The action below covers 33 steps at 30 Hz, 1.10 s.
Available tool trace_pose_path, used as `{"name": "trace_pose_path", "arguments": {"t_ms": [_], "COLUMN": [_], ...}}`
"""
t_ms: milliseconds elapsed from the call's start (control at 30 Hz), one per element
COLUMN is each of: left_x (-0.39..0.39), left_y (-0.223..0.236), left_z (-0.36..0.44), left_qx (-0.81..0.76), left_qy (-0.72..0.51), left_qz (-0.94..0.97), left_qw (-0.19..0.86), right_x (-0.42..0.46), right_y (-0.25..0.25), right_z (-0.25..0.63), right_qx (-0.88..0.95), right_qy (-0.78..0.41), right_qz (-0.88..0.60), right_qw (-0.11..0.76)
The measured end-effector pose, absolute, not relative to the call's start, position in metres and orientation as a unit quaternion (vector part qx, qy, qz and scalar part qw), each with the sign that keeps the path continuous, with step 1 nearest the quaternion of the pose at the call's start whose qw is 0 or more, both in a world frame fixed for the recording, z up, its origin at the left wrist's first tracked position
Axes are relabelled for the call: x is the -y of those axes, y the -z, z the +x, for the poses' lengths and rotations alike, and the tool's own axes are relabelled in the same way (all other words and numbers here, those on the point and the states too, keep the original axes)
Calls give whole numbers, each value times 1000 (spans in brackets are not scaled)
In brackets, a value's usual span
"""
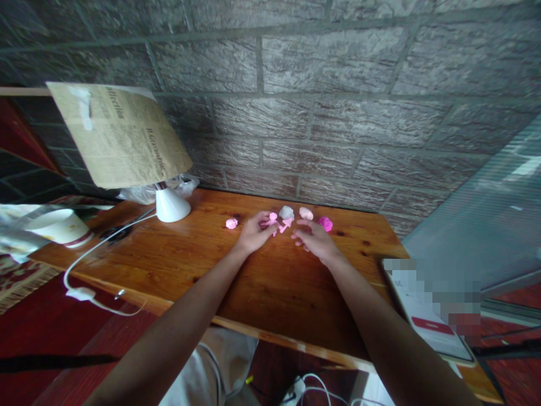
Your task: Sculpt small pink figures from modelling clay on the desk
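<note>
Both my arms reach over a wooden table (253, 282) toward the brick wall. My left hand (255, 230) is closed in a pinch on a small pink clay figure (279, 224) that stands on the table. My right hand (315, 238) hovers just right of the figure, fingers loosely spread and holding nothing. Around them lie small clay lumps: a pink one (231, 223) to the left, a white one (286, 212) and a pale pink one (306, 213) behind, and a bright magenta one (325, 223) by my right hand.
A white lamp base (171, 205) with a newspaper-print shade (116, 135) stands at the back left; its white cord (84, 265) runs off the front edge. A cup (61, 225) sits at the far left. A printed sheet (426, 316) lies at the right end.
</note>
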State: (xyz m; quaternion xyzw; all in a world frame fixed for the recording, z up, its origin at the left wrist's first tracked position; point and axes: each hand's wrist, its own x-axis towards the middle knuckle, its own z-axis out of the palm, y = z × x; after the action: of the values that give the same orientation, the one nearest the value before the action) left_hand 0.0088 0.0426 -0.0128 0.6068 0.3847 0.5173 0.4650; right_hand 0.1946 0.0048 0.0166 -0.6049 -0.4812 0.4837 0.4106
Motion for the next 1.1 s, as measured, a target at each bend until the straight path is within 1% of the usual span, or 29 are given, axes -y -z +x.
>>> {"name": "trace_pose_path", "arguments": {"t_ms": [500,733,1100], "left_x": [-45,-44,-44], "left_y": [15,15,15], "left_z": [6,6,7], "left_qx": [-389,-383,-380], "left_qy": [-509,-505,-506], "left_qz": [638,639,633], "left_qw": [427,435,447], "right_x": [-6,-7,-10], "right_y": [-15,-13,-8], "right_z": [195,194,195], "right_qx": [496,490,489], "right_qy": [-470,-447,-454], "right_qz": [-610,-616,-610], "right_qw": [400,425,427]}}
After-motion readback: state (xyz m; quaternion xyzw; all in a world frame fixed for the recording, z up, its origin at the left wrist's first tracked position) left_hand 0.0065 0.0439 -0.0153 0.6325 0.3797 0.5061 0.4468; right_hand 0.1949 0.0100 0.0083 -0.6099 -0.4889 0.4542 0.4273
